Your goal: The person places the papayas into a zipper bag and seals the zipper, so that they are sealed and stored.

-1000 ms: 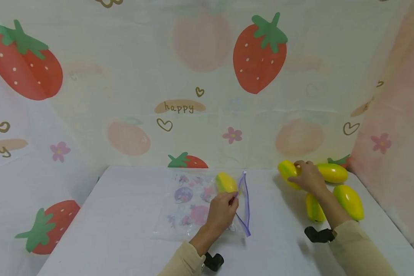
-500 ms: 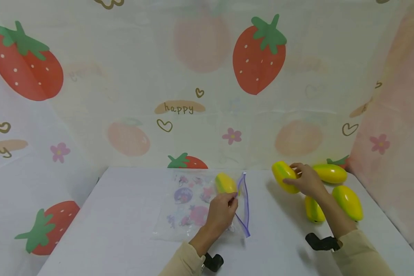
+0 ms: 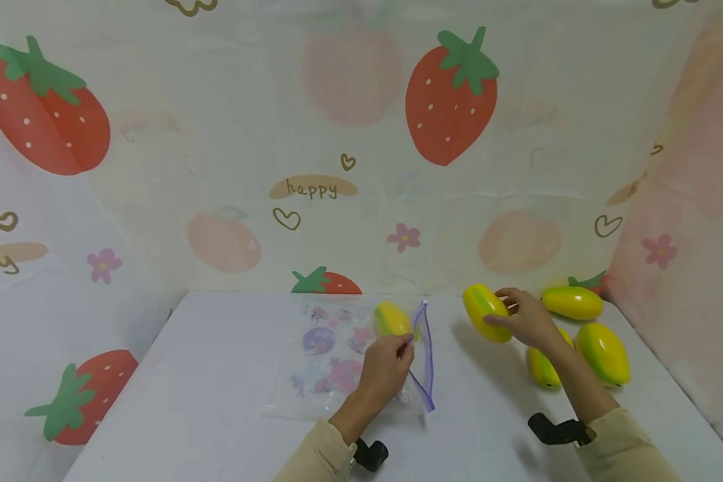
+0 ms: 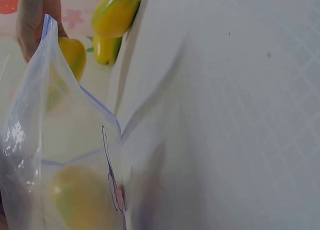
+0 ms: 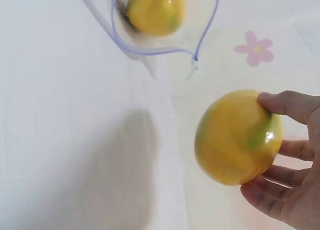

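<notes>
My left hand (image 3: 388, 365) pinches the upper edge of a clear zip bag (image 3: 322, 378) with purple trim and printed pictures, holding its mouth apart toward the right. Inside that bag lies one yellow-green mango (image 3: 391, 318), also visible through the plastic in the left wrist view. My right hand (image 3: 527, 320) grips a second mango (image 3: 480, 311) between thumb and fingers, raised above the table to the right of the bag's mouth. In the right wrist view the held mango (image 5: 237, 137) is apart from the bag's purple rim (image 5: 150, 52).
Three more mangoes lie at the right of the white table (image 3: 175, 388): one at the back (image 3: 572, 303), one at the right (image 3: 604, 353) and one partly behind my right forearm (image 3: 544, 367). A strawberry-print cloth (image 3: 331, 120) rises behind the table.
My right hand has lifted the mango away from the others and carried it left toward the bag. The left hand and the bag have stayed almost still.
</notes>
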A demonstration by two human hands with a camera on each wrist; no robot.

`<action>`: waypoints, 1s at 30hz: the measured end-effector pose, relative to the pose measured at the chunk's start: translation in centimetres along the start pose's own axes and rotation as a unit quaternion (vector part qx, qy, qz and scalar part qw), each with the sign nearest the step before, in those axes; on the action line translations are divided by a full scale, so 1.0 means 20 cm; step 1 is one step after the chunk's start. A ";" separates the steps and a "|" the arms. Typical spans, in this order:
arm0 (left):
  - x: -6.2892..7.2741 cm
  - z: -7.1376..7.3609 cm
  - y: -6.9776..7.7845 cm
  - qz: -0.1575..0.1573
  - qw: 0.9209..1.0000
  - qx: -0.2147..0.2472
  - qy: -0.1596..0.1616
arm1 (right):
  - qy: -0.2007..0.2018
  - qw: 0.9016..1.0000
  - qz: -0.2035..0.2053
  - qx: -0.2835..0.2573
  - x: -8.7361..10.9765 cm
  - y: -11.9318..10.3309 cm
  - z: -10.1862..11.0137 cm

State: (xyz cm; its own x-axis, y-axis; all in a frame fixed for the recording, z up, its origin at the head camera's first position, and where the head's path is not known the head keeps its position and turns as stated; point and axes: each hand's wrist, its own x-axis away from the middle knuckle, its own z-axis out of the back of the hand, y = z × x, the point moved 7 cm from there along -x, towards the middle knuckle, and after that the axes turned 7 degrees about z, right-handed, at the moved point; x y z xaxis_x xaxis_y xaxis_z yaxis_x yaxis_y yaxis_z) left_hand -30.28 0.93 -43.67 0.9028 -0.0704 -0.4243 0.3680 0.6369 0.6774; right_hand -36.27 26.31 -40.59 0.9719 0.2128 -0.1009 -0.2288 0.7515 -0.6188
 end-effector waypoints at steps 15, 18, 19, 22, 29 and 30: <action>0.00 -0.01 0.00 0.003 1.000 0.001 0.000 | -0.029 0.999 0.011 -0.020 0.01 -0.09 -0.09; -0.01 -0.01 -0.01 0.006 1.000 -0.002 -0.001 | -0.035 0.999 0.015 -0.024 0.01 -0.11 -0.11; -0.01 -0.01 -0.01 0.007 1.000 -0.003 -0.002 | -0.037 0.999 0.012 -0.027 0.01 -0.11 -0.11; -0.01 -0.01 -0.01 0.009 1.000 -0.002 -0.004 | -0.044 0.998 0.003 -0.033 0.00 -0.11 -0.14; 0.00 -0.01 -0.01 0.014 1.000 0.004 -0.001 | -0.065 0.997 -0.006 -0.044 -0.01 -0.11 -0.24; 0.00 -0.01 -0.01 0.015 1.000 0.007 0.003 | -0.066 0.997 -0.006 -0.046 -0.01 -0.11 -0.26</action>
State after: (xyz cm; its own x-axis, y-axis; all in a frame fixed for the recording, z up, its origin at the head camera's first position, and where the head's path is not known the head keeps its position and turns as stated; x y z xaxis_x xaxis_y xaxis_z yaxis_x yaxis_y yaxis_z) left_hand -30.36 0.92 -43.96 0.9126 -0.0471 -0.4061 0.3433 0.6276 0.6987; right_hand -35.69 21.44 -43.20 0.9575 0.2885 0.0071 -0.2046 0.6960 -0.6883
